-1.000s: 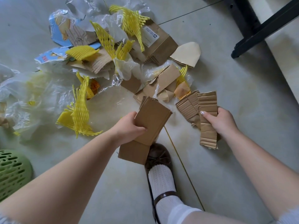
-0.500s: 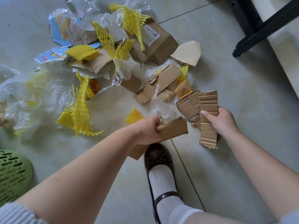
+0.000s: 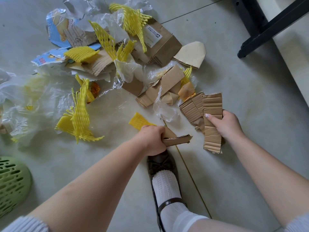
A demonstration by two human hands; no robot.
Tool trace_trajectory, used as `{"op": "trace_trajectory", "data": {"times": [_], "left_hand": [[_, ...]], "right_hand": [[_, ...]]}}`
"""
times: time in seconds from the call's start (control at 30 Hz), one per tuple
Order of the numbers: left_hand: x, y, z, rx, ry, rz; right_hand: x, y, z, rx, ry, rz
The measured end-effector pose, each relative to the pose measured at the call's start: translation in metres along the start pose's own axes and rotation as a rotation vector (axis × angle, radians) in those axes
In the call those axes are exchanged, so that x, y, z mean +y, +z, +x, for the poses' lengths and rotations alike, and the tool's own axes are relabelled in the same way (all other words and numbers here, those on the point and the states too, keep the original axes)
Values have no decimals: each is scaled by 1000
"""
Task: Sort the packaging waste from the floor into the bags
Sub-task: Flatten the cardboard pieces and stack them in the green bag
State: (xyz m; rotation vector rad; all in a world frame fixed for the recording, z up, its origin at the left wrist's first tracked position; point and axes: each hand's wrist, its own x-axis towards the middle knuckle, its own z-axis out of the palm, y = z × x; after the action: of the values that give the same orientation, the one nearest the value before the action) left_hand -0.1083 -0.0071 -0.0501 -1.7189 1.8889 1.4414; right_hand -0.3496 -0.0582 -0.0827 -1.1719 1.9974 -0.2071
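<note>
My left hand [image 3: 153,139] was fisted tight around a folded cardboard piece [image 3: 177,140], held edge-on just above my shoe [image 3: 160,164], with the free end poking out toward 3 o'clock. My right hand [image 3: 224,125] was clamped on a stack of corrugated strips [image 3: 211,118], thumb on top, the strips fanning up toward 12 and one long strip hanging down toward 6.

The rest of the waste was still on the floor [image 3: 234,97]. A small yellow foam bit [image 3: 139,120] lay right at 11 o'clock of my left hand, touching the knuckles or close to it, hard to say. A clear plastic scrap [image 3: 164,109] sat between the two hands, just up from them. At about 9 to 10 o'clock there was a big yellow foam net [image 3: 79,121] lying on crumpled clear film [image 3: 33,101]. Further up at 12 was the main pile: a brown paper bag [image 3: 160,42] with a white label, more yellow nets, torn cardboard, and blue printed wrappers [image 3: 53,30] at roughly 10 to 11. A beige folded card [image 3: 192,53] sat off the pile's right edge around 1 o'clock.

Green perforated basket [image 3: 11,183] at the far left, 8 o'clock. Black frame legs [image 3: 260,29] up at 2 o'clock, well clear of everything.
</note>
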Motion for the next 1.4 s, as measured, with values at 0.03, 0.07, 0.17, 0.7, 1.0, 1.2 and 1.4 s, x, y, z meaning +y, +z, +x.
{"op": "trace_trajectory", "data": {"times": [0.03, 0.07, 0.17, 0.7, 1.0, 1.2, 1.4], "left_hand": [[-1, 2, 1, -7, -11, 0], [-2, 6, 1, -11, -29, -3], [0, 9, -1, -51, -109, 24], [10, -9, 6, -175, -3, 14], [-3, -19, 5, -107, 0, -56], [-14, -58, -35, 127, -71, -596], [-19, -96, -104, 300, -110, -1367]], "right_hand": [[0, 0, 0, 0, 0, 0], [-1, 0, 0, 1, 0, 2], [-1, 0, 0, 3, -4, 10], [-6, 1, -3, -13, -13, 38], [-10, -5, -5, -6, -27, 169], [-29, -29, -33, 100, -85, 382], [-90, -42, -59, 33, -119, 674]]}}
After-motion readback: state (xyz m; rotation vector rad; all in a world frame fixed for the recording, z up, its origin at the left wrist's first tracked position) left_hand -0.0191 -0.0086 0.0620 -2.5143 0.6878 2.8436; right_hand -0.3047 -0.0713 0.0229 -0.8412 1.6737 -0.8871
